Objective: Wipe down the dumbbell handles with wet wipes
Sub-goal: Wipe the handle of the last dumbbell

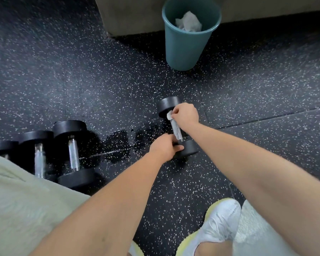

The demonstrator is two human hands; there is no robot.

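A small black dumbbell with a silver knurled handle lies on the speckled floor at centre. My left hand grips its near weight head. My right hand is closed around a white wet wipe, pressed on the far end of the handle next to the far head. Most of the wipe is hidden in my fist.
Three larger black dumbbells lie side by side at the left, beside my knee. A teal bin holding crumpled white wipes stands further off, against a grey block. A wet patch darkens the floor. My white shoe is at the bottom.
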